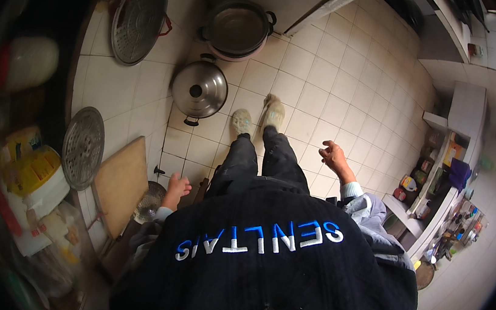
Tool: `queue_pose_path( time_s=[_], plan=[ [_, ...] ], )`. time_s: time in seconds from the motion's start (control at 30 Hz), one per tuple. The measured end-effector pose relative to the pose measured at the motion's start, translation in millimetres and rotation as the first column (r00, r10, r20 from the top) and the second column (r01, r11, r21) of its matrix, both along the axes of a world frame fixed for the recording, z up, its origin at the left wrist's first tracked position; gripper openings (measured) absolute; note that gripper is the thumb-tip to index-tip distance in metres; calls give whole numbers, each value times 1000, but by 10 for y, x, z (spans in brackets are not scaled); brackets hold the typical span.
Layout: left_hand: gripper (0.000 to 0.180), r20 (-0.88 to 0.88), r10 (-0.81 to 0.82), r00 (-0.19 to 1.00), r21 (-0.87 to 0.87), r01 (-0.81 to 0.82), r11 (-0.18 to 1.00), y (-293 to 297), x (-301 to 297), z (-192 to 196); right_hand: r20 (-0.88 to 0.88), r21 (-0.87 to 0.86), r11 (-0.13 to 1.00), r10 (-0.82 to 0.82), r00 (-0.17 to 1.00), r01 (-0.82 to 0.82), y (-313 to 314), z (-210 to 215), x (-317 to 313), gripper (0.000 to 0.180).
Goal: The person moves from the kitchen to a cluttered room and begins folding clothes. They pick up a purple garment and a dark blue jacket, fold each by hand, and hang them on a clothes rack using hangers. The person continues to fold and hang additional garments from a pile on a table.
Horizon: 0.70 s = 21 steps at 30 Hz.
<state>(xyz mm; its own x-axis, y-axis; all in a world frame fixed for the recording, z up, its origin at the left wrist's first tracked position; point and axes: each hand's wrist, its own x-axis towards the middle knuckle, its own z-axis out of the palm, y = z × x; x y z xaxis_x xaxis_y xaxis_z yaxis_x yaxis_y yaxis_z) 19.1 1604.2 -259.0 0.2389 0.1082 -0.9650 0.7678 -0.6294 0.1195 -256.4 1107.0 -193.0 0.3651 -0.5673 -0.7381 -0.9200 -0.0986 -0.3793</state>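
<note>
My left hand (176,191) hangs beside my body with nothing in it, its fingers loosely apart. It is nearest to a wooden board (119,184) leaning on the tiled wall and a round metal bowl or strainer (149,203), partly hidden by my arm. Out to the right, my right hand (335,158) is empty too, its fingers bent but apart. A lidded steel pot (209,96) stands on the floor ahead of my left foot. Beyond it sits a wide dark pot (236,29) with two black handles.
Two perforated steamer plates (139,17) (83,148) are against the left wall. A yellow-and-white package (40,171) and plastic bags lie at far left. On the right, an open cabinet (467,112) holds jars and containers. White floor tiles (337,73) stretch ahead.
</note>
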Motion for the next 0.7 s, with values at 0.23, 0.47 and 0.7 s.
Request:
queue_pose_path(
  time_s=[0.23, 0.47, 0.7],
  plan=[
    [61, 185, 8, 983, -88, 9, 996, -268, 592, -62, -112, 9, 999, 36, 993, -35, 253, -115, -541, 41],
    [63, 81, 31, 996, -40, -27, 999, -149, 270, -221, -177, 35, 999, -16, 984, 23, 288, -19, -1038, 40],
    [65, 51, 95, 994, -38, -93, 995, -226, -343, -191, -145, 13, 1000, -5, 989, 7, -91, 63, -1146, 41]
  ],
)
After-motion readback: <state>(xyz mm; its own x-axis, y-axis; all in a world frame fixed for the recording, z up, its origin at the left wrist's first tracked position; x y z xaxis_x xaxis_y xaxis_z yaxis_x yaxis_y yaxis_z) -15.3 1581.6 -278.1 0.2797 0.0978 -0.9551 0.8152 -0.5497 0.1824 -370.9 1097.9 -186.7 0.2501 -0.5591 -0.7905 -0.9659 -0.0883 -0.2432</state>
